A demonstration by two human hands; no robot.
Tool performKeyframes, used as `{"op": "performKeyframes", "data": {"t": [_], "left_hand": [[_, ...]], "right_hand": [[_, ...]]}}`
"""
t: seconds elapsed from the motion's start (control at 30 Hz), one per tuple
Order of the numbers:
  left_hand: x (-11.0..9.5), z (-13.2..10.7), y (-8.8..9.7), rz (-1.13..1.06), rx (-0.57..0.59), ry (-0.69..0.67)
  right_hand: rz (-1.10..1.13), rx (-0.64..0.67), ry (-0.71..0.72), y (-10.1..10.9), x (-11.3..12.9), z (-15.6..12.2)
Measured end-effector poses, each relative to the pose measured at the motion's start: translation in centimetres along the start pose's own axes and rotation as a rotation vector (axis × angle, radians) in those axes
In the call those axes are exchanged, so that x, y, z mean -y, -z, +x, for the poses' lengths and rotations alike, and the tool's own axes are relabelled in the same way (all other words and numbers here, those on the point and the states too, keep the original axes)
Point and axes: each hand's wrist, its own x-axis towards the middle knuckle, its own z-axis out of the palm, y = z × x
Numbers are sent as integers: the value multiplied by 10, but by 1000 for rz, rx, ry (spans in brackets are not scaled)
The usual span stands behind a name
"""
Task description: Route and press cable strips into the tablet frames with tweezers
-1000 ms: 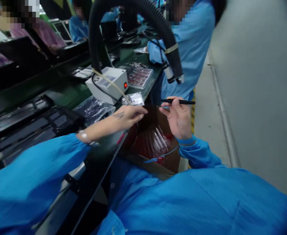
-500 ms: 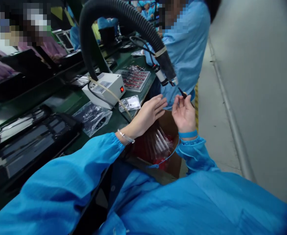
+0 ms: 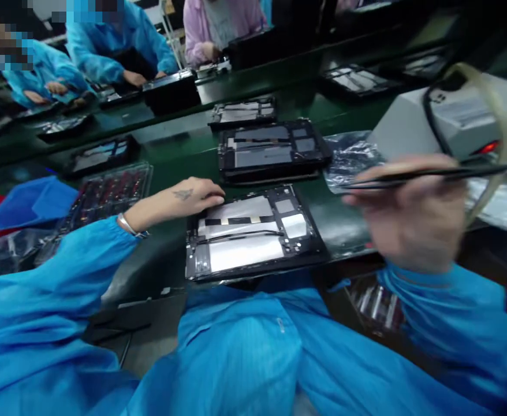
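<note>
An opened tablet [image 3: 245,231] lies in front of me, its inner side up, showing silver battery panels, black tape and a thin black cable. My left hand [image 3: 188,197] is at its far left corner, thumb and bent fingers around the edge; the fingertips are partly hidden. To the right of the tablet and raised above the bench, my right hand [image 3: 418,216] is blurred by motion. It grips black tweezers [image 3: 392,180], whose tips point left toward the tablet. Behind the opened tablet lies a stack of similar tablets [image 3: 271,150].
A white box with a red-lit switch [image 3: 474,115] stands at right, near clear plastic bags [image 3: 353,153]. At left are a clear tray of small parts [image 3: 110,193] and blue bins [image 3: 32,202]. Co-workers sit across the green bench [image 3: 167,153].
My view has swung left from the black hose and white box to the tablet. My hands have moved apart, the left to the tablet's corner, the right still holding the dark tool, now seen as tweezers.
</note>
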Motion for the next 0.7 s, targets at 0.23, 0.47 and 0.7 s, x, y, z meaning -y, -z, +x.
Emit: {"op": "performKeyframes", "data": {"t": [0.23, 0.47, 0.7], "left_hand": [[1, -14, -55, -177, -209, -143], [0, -19, -55, -194, -206, -129], [-3, -18, -56, -198, -216, -122]], "right_hand": [[-462, 576, -91, -85, -65, 36], [-688, 658, -116, -75, -75, 30], [-744, 701, -136, -79, -71, 34]]}}
